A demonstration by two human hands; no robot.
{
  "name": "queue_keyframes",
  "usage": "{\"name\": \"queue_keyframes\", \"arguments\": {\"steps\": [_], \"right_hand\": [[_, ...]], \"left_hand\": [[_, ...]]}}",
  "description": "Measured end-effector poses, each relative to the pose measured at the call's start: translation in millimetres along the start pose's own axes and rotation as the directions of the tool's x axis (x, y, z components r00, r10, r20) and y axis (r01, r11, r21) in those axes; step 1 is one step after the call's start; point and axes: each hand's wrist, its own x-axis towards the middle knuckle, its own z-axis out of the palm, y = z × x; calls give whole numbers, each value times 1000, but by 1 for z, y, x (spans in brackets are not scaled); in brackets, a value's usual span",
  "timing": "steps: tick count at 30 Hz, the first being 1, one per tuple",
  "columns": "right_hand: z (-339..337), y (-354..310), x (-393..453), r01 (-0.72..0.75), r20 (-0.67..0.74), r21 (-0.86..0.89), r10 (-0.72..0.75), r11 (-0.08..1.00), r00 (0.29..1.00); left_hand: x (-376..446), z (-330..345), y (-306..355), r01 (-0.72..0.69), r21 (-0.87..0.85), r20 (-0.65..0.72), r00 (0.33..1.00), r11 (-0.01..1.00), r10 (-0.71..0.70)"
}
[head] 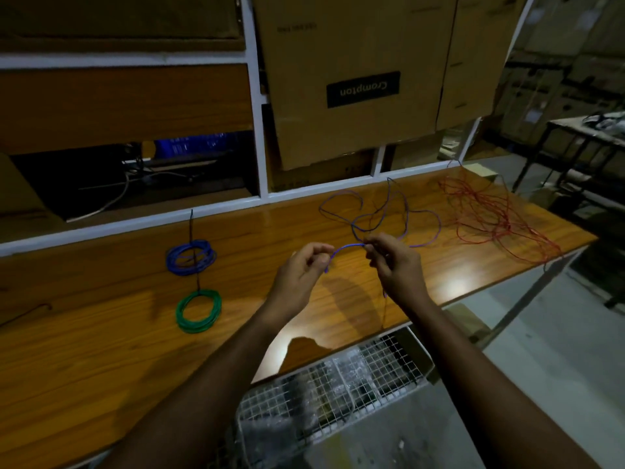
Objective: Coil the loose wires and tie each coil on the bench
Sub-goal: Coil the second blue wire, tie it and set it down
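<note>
Starting the next coil from the loose blue wire's end

Left of your hands on the glossy wooden bench (pixel 101 350) lie a blue coil (pixel 191 257) and a green coil (pixel 199 311) (both thin, round, apparently tied). Your left hand (pixel 301 270) and right hand (pixel 394 262) each pinch the loose blue wire (pixel 348 246); I'd keep loops even, feeding slack steadily. Right of them sprawls tangled red wire (pixel 490 211).
</note>
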Motion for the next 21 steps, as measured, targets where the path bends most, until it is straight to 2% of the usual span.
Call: {"name": "queue_keyframes", "arguments": {"steps": [3,5,8,9,11,14,16,17,18,19,20,21], "right_hand": [[14,-29,-8,-16,38,21,15,1000,999],[23,-46,-16,-11,21,-13,12,1000,1000],[29,-61,-27,2,-56,-125,-9,992,998],[29,-65,-29,10,-87,-147,-23,989,996],[30,-74,-29,31,-116,-169,-51,985,992],[33,-87,-22,13,-92,-107,-23,994,996],[33,-88,-15,-69,27,25,68,997,997],[31,-84,-15,-164,140,163,142,973,980],[28,-78,-17,-311,287,336,217,889,933],[24,-70,-21,-484,449,465,274,741,850],[19,-60,-27,-632,588,520,296,574,753],[15,-49,-34,-720,674,531,294,446,678]], "left_hand": [[-9,-22,11,-27,-135,106,994,991,41],[-15,-31,19,56,-299,186,982,953,1],[-26,-38,34,323,-581,342,930,747,-137],[-29,-41,37,384,-621,385,909,683,-161],[-31,-49,39,425,-643,418,892,637,-173],[-31,-59,41,444,-683,396,892,581,-216],[-29,-68,45,454,-788,383,890,415,-247],[-28,-74,47,433,-843,371,898,320,-238],[-26,-79,51,396,-884,344,911,248,-226],[-23,-84,54,353,-911,308,927,214,-215],[-21,-89,58,315,-926,273,940,208,-204],[-20,-91,62,286,-935,245,949,211,-198]]}}
